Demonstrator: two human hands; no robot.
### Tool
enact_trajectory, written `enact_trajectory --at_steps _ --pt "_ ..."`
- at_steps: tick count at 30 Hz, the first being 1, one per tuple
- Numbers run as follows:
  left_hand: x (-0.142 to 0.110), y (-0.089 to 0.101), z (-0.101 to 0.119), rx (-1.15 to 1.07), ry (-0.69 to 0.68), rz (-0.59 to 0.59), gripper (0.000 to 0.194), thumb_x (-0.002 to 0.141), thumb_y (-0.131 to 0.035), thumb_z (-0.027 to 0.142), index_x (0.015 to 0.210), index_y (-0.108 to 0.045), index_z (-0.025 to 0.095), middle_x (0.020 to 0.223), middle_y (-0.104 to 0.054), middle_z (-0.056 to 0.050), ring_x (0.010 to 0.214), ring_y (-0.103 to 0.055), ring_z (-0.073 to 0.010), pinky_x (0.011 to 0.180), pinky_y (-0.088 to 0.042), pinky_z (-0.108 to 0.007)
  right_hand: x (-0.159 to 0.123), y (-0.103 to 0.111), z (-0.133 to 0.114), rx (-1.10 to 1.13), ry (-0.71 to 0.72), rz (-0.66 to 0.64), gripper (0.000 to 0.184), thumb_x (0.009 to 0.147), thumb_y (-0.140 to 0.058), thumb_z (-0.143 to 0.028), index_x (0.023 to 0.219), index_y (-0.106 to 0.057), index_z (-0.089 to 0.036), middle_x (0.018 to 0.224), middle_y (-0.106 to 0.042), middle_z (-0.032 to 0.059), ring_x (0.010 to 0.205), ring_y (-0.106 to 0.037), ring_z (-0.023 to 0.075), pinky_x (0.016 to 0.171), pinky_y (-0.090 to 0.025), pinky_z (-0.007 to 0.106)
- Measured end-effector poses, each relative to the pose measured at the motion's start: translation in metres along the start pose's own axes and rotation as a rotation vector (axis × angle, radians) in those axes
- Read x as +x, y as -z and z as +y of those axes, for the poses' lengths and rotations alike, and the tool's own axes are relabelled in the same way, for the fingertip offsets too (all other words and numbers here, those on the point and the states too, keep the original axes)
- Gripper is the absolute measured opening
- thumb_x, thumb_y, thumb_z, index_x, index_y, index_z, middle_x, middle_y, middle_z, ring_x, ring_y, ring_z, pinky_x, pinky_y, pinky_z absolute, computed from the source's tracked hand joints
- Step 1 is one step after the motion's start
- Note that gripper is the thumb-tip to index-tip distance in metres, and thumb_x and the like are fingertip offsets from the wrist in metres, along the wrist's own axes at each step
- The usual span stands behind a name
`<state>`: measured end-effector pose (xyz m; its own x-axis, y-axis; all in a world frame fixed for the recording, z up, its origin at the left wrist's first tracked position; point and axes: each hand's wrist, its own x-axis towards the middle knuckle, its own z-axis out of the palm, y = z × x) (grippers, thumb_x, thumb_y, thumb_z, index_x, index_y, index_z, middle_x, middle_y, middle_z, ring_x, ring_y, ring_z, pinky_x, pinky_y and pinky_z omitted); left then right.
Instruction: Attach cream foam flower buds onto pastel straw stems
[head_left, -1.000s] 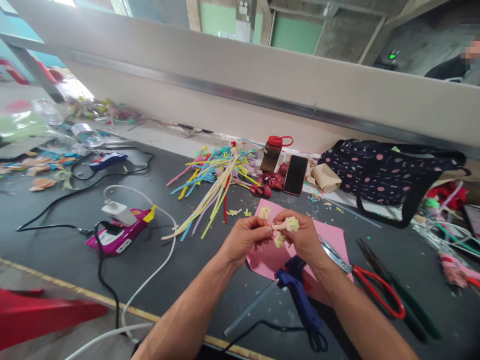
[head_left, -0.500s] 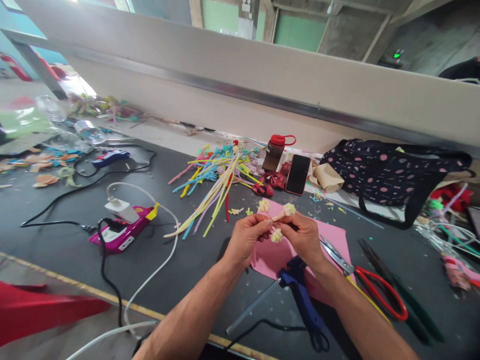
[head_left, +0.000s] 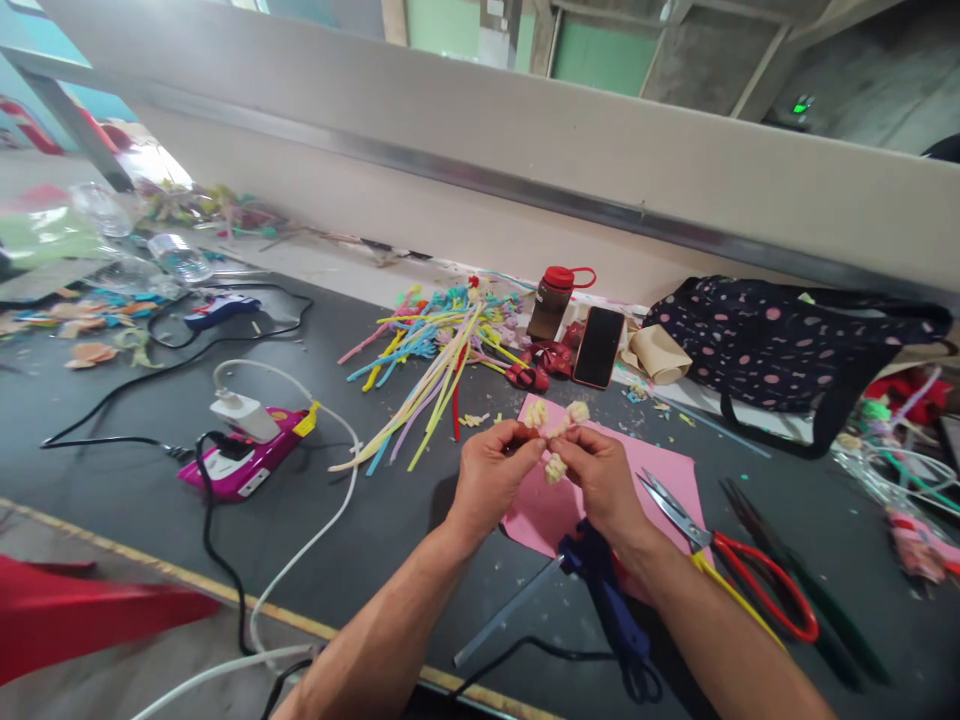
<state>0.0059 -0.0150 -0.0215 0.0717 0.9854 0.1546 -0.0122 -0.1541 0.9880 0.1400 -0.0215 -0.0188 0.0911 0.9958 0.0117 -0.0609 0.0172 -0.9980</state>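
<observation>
Over a pink sheet [head_left: 667, 458], both hands pinch a small craft piece of pipe cleaners with pale yellow fluffy tips [head_left: 555, 468]. My left hand [head_left: 491, 475] is closed on its left side, thumb and fingertips together. From the right, my right hand [head_left: 600, 470] grips the same piece, its fingertips almost touching those of the left. Three yellow tips stick out between the fingers; the middle of the piece is mostly hidden. Below the hands lies a blue glue gun [head_left: 604, 600] with a clear glue stick [head_left: 506, 612] in its back end.
Red-handled scissors [head_left: 720, 550] and dark green pliers [head_left: 817, 600] lie right of the sheet. Behind are loose pipe cleaners [head_left: 420, 390], a phone [head_left: 598, 347], a red-capped bottle [head_left: 551, 303] and a patterned bag [head_left: 772, 345]. A magenta power strip [head_left: 255, 460] with cables sits left.
Both hands stay over the pink sheet with the yellow-tipped piece, which has turned slightly between the fingers. My right forearm has shifted a little, uncovering a yellow strip by the scissors.
</observation>
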Motion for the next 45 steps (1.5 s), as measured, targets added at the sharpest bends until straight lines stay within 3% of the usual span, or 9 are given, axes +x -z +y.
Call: enact_trajectory --at_steps 5,9,15,18,21,26,37,41,45 --pt "0.000 -0.002 -0.001 0.094 -0.029 0.040 0.011 0.071 -0.060 0.026 0.068 -0.062 0.015 0.062 -0.056 0.003 0.059 -0.045 -0.0086 0.056 -0.035 -0.019 0.001 -0.004 0.005 0.135 -0.142 0.019 0.019 0.060 -0.069 -0.028 0.056 -0.056 -0.014 0.043 -0.041 -0.0069 0.039 -0.027 0.0047 0.039 -0.017 0.020" --pt "0.000 -0.002 0.000 0.150 -0.042 0.065 0.010 0.071 -0.057 0.025 0.068 -0.062 0.016 0.061 -0.056 0.003 0.059 -0.047 -0.0089 0.057 -0.036 -0.019 -0.003 -0.007 0.003 0.041 -0.079 0.040 0.020 0.066 -0.066 -0.029 0.057 -0.057 -0.014 0.043 -0.042 -0.0065 0.039 -0.030 0.0053 0.039 -0.021 0.020" --pt "0.005 0.002 -0.004 0.255 -0.012 0.098 0.012 0.071 -0.053 0.025 0.065 -0.059 0.016 0.058 -0.056 0.004 0.055 -0.047 -0.0088 0.054 -0.036 -0.018 -0.009 -0.004 -0.003 -0.581 0.319 -0.134 0.017 0.081 -0.051 -0.023 0.086 -0.065 -0.016 0.068 -0.061 0.0009 0.058 -0.052 0.0116 0.055 -0.037 0.022" --pt "0.007 0.003 -0.009 0.340 -0.004 0.037 0.013 0.070 -0.052 0.025 0.068 -0.061 0.016 0.060 -0.058 0.003 0.057 -0.050 -0.0097 0.055 -0.036 -0.019 -0.011 0.003 -0.006 -1.062 0.552 -0.183 0.016 0.081 -0.048 -0.016 0.084 -0.064 -0.015 0.078 -0.062 0.0051 0.071 -0.055 0.0154 0.060 -0.036 0.025" --pt "0.008 0.002 -0.010 0.463 0.008 -0.017 0.013 0.069 -0.051 0.024 0.067 -0.062 0.017 0.061 -0.060 0.002 0.058 -0.052 -0.0107 0.056 -0.035 -0.020 -0.015 0.007 -0.011 -1.439 0.698 -0.210 0.017 0.084 -0.045 -0.016 0.077 -0.062 -0.016 0.074 -0.059 0.0051 0.064 -0.053 0.0160 0.055 -0.030 0.028" --pt "0.007 0.001 -0.004 0.651 0.067 -0.110 0.015 0.068 -0.049 0.023 0.065 -0.063 0.019 0.059 -0.062 0.001 0.058 -0.053 -0.0120 0.053 -0.033 -0.020 -0.014 0.013 -0.015 -1.573 0.825 -0.262 0.016 0.086 -0.045 -0.018 0.082 -0.061 -0.018 0.079 -0.060 0.0042 0.066 -0.052 0.0162 0.057 -0.029 0.029" --pt "0.006 0.002 -0.009 1.017 0.021 -0.363 0.021 0.066 -0.049 0.023 0.073 -0.069 0.023 0.070 -0.069 -0.004 0.067 -0.060 -0.0179 0.054 -0.033 -0.024 -0.008 0.013 -0.025 -1.666 0.774 -0.456 0.011 0.084 -0.051 -0.019 0.083 -0.063 -0.019 0.082 -0.059 0.0051 0.074 -0.050 0.0179 0.062 -0.030 0.030" --pt "0.006 0.005 -0.005 0.920 -0.052 -0.509 0.023 0.067 -0.049 0.022 0.075 -0.071 0.026 0.074 -0.069 -0.001 0.066 -0.059 -0.0151 0.058 -0.034 -0.023 -0.003 0.022 -0.033 -1.647 0.583 -0.476 0.017 0.082 -0.052 -0.026 0.076 -0.067 -0.020 0.077 -0.061 0.0041 0.072 -0.053 0.0167 0.059 -0.029 0.028" --pt "0.002 0.003 0.001 0.785 -0.114 -0.592 0.021 0.071 -0.051 0.026 0.076 -0.071 0.026 0.069 -0.069 0.001 0.062 -0.057 -0.0137 0.055 -0.032 -0.022 0.003 0.038 -0.041 -1.487 0.414 -0.600 0.018 0.078 -0.053 -0.022 0.078 -0.070 -0.025 0.076 -0.064 0.0004 0.069 -0.057 0.0128 0.055 -0.030 0.024"
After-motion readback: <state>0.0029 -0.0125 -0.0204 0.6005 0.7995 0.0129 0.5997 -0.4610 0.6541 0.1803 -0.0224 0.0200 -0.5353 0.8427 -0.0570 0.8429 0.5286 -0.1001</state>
